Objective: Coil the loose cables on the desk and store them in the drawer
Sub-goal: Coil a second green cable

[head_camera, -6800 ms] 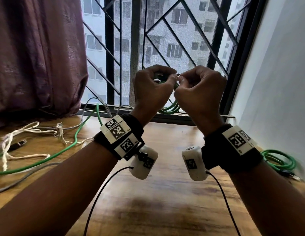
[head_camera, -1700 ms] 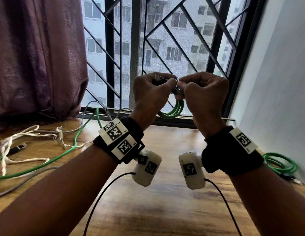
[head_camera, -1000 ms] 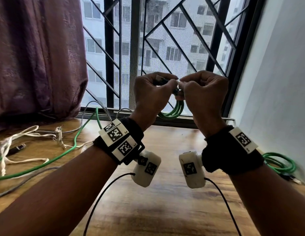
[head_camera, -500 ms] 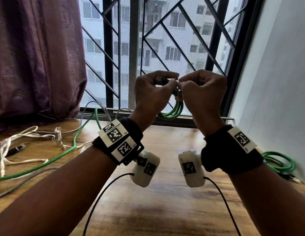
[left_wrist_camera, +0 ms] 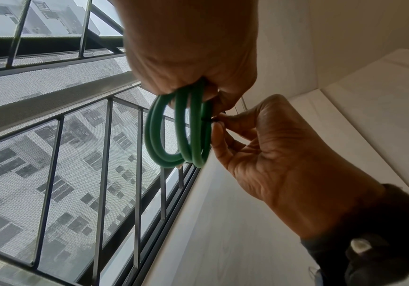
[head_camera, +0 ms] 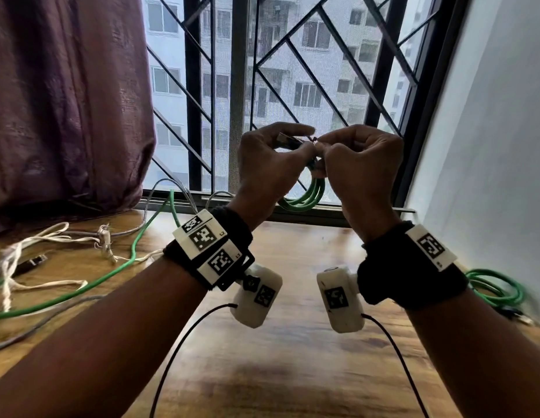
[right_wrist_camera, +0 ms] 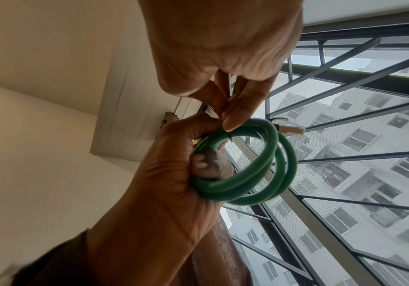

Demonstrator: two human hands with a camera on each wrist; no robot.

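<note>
1. Two hands are raised before the window grille (head_camera: 293, 70) — a coiled green cable (head_camera: 308, 196) is gripped in the curled left hand (head_camera: 267, 167).
2. A thin tie at the coil's top is pinched by the right hand (head_camera: 360, 167) — fingertips closed.
3. Loose cables (head_camera: 81, 285) are left on the desk (head_camera: 293, 357).

Place: I am in a room of a flat, high up in a residential block.
Window: a barred window (head_camera: 281, 95) with a fine mesh screen fills the far side; beyond it stands an apartment tower (head_camera: 308, 73) with many floors of windows.
Curtain: a maroon curtain (head_camera: 66, 101) hangs at the far left.
Table: my wooden table (head_camera: 293, 351) runs up to the sill.
Wall: a plain white wall (head_camera: 489, 146) closes the right.
</note>
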